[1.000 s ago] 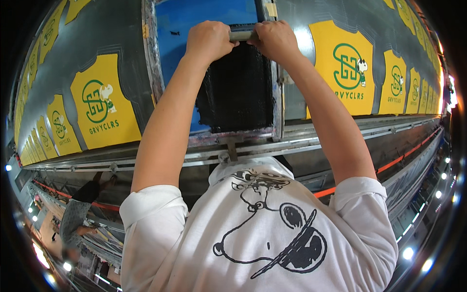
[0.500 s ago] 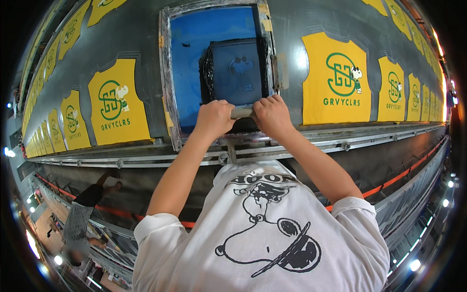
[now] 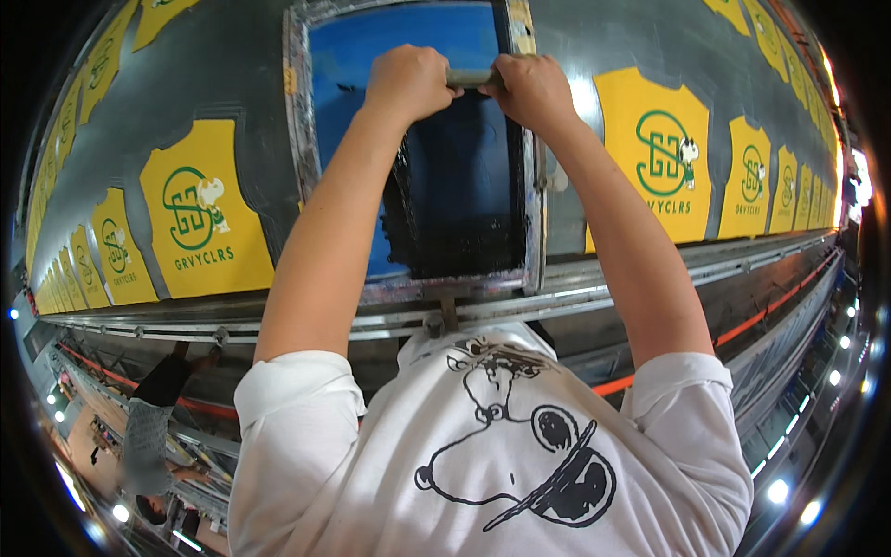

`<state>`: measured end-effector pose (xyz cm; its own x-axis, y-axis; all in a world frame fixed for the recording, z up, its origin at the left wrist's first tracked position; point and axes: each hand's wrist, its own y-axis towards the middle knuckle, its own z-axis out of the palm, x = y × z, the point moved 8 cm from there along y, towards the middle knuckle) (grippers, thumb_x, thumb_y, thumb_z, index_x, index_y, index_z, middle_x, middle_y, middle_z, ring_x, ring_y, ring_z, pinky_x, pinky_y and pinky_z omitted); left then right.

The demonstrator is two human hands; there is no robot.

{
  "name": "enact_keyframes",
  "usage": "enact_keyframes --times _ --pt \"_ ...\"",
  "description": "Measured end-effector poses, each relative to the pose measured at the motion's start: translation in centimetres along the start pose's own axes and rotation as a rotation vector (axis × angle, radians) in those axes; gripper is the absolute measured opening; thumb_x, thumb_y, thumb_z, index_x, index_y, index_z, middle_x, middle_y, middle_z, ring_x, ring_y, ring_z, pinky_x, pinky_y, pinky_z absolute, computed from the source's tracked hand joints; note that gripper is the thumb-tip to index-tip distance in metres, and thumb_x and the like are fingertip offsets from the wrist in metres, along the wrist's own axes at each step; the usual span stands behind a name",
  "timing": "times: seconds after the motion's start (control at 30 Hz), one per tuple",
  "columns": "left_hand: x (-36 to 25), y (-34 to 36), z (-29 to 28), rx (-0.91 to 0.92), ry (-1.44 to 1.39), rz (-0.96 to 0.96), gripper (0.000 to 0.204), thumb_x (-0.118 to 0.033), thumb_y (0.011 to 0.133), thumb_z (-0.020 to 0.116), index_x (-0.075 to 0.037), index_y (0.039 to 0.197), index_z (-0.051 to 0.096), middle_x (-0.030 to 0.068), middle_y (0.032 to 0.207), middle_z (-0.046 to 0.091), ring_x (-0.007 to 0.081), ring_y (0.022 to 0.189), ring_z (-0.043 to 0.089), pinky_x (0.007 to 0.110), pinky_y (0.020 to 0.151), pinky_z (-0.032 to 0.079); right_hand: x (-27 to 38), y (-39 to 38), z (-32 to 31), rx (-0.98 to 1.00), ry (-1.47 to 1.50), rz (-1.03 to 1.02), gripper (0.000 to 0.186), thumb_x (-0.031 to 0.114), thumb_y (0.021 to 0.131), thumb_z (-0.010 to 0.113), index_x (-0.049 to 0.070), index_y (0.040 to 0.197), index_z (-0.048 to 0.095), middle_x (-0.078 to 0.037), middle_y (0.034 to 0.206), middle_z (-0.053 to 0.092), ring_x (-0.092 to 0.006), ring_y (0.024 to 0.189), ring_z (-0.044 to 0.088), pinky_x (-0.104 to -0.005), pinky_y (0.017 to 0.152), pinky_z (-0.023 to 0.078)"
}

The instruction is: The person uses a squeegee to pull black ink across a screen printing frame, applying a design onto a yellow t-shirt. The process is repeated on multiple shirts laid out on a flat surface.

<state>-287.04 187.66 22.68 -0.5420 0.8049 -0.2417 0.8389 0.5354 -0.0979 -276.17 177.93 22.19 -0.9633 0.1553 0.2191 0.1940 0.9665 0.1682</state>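
Observation:
My left hand (image 3: 406, 82) and my right hand (image 3: 536, 88) are wrapped round the ends of a squeegee handle (image 3: 471, 78) near the far end of a screen-printing frame (image 3: 300, 130). Inside the metal-edged frame, blue mesh (image 3: 390, 28) shows at the top and left. A broad dark layer of black ink (image 3: 455, 223) covers the middle and right, reaching to the near end, with a thicker ridge along its left. The squeegee's blade is mostly hidden behind my hands.
Yellow garment panels (image 3: 650, 139) with green and white prints lie in rows along the long grey table (image 3: 264, 93), either side of the frame. A metal rail (image 3: 585, 297) runs along the near edge. Another person (image 3: 153, 418) stands at the lower left, beside racks.
A second ago my hands held the squeegee at the far end; half a second ago it was at the near end. Now it is back at the far end, with darker ink across the middle.

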Motion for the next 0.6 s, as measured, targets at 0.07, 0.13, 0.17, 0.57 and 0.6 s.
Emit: enact_keyframes --times 0.07,0.13,0.17,0.57,0.6 --pt "-0.6 -1.6 0.7 0.023 -0.049 0.005 0.028 -0.041 0.077 0.081 -0.014 0.084 0.08 0.012 0.077 0.074 0.0329 0.078 0.073 0.045 0.07 0.058 0.7 -1.8 0.4 0.004 0.003 -0.021 0.027 0.032 0.082 0.079 0.008 0.08 0.066 -0.01 0.077 0.07 -0.0313 0.077 0.069 -0.0431 0.077 0.048" --pt "-1.4 -3.8 1.3 0.028 -0.073 0.004 0.026 -0.038 0.076 0.081 -0.014 0.082 0.079 0.0125 0.076 0.074 0.0324 0.076 0.073 0.045 0.069 0.058 1.8 -3.9 0.2 0.004 0.01 -0.033 0.027 0.031 0.082 0.079 0.007 0.081 0.066 -0.01 0.078 0.07 -0.0312 0.078 0.069 -0.0434 0.077 0.049" --pt "-2.1 -5.6 1.9 0.027 -0.082 0.001 0.025 -0.037 0.075 0.081 -0.014 0.082 0.079 0.0126 0.076 0.074 0.0322 0.076 0.073 0.045 0.068 0.058 2.6 -5.5 0.2 0.023 0.025 -0.046 0.026 0.029 0.081 0.079 0.008 0.081 0.065 -0.01 0.079 0.07 -0.0312 0.079 0.069 -0.0433 0.077 0.048" --pt "-8.2 -21.5 4.3 -0.02 -0.167 -0.022 0.035 -0.009 0.069 0.077 -0.011 0.104 0.076 0.0046 0.105 0.074 0.0279 0.095 0.07 0.04 0.08 0.058 9.9 -20.4 -2.9 0.024 0.175 -0.101 0.029 0.029 0.08 0.078 0.005 0.085 0.063 -0.011 0.083 0.065 -0.0314 0.084 0.065 -0.0424 0.083 0.046" --pt "-8.7 -21.7 3.3 -0.098 -0.239 0.013 0.038 -0.007 0.069 0.076 -0.012 0.107 0.076 0.0031 0.11 0.073 0.0275 0.096 0.069 0.039 0.081 0.058 9.7 -20.0 -3.3 0.03 0.217 -0.102 0.032 0.032 0.081 0.079 0.004 0.088 0.065 -0.012 0.085 0.067 -0.0328 0.086 0.066 -0.0424 0.084 0.047"
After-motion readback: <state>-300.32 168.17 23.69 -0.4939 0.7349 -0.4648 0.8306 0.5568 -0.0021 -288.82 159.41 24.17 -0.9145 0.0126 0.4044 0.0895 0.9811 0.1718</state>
